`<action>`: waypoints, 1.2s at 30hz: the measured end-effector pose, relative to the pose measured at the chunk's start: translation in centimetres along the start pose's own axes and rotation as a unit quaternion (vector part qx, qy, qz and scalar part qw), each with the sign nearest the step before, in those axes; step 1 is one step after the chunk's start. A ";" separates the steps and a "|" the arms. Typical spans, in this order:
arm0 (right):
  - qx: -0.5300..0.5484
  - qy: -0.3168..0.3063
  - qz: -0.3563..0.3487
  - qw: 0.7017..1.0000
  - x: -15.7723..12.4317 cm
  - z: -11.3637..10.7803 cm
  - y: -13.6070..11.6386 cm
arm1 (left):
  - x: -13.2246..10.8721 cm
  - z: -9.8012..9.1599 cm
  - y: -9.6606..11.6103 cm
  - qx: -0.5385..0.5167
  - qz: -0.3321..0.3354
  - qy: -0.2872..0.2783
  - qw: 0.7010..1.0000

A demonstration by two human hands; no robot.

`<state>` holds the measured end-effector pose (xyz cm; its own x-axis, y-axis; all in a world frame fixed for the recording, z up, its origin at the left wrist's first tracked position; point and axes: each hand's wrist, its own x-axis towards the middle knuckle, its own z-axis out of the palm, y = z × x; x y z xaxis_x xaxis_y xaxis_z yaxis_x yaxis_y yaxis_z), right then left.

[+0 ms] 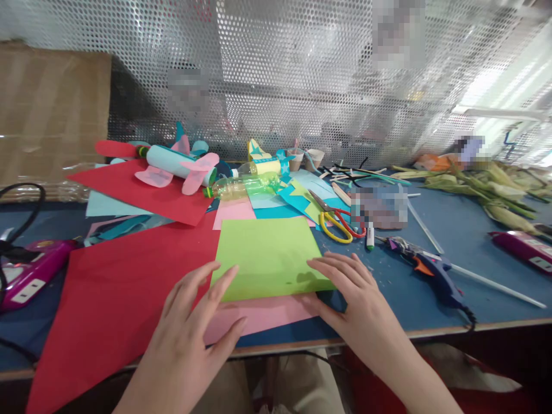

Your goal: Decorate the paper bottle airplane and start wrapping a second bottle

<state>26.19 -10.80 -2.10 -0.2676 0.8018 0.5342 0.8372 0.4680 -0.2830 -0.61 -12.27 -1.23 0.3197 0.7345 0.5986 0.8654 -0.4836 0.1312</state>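
Note:
A light green paper sheet [269,256] lies on a pink sheet [267,313] near the front edge of the blue table [466,241]. My left hand [194,322] rests flat with fingers spread, its fingertips touching the green sheet's near-left corner and the pink sheet. My right hand [349,290] lies open with fingers stretched over the green sheet's near-right corner. A large red paper sheet [112,305] sits under and to the left of my left hand.
Yellow-and-red scissors [336,221] and a blue glue gun [431,270] lie to the right. A paper airplane model [176,167], a green plastic bottle [241,185] and coloured paper scraps sit behind. Purple devices [30,267] [524,246] flank both sides. Perforated metal panel [276,75] behind.

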 end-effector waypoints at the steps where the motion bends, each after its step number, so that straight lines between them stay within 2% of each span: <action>1: 0.022 -0.022 0.001 1.000 0.0 0.0 0.2 | 0.0 0.0 -0.3 -0.019 -0.005 -0.009 1.000; 5: 0.100 -0.103 0.007 0.990 -0.4 -0.1 0.4 | 0.0 -0.2 -1.3 -0.107 0.004 -0.061 0.992; 8: 0.120 -0.121 0.010 0.985 -0.8 -0.3 0.4 | 0.5 -0.6 -1.4 -0.150 0.009 -0.094 0.984; 14: 0.110 -0.079 0.039 0.990 -0.7 0.0 0.4 | 1.2 -0.8 -1.6 -0.187 -0.047 -0.113 0.975; 18: 0.035 -0.017 0.066 0.997 -0.6 0.5 0.6 | 1.1 -0.5 -1.9 -0.159 -0.090 -0.113 0.977; 22: -0.040 0.024 0.091 0.995 -0.8 1.2 0.8 | 1.2 -0.1 -2.0 -0.109 -0.111 -0.087 0.984; 28: -0.082 0.017 0.140 0.986 -0.7 1.7 0.7 | 1.9 0.6 -2.0 -0.079 -0.117 -0.087 0.986; 32: -0.080 0.022 0.141 0.986 -0.7 1.7 0.7 | 2.1 0.8 -2.1 -0.071 -0.124 -0.111 0.983; 36: -0.079 0.025 0.138 0.987 -0.8 1.8 0.7 | 2.2 1.0 -2.2 -0.061 -0.134 -0.105 0.984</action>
<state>26.11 -10.45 -4.08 0.0022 0.8697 0.4936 0.9402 0.1663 -0.2973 -1.38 -9.14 -1.03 0.1702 0.9192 0.3551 0.8805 -0.3036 0.3639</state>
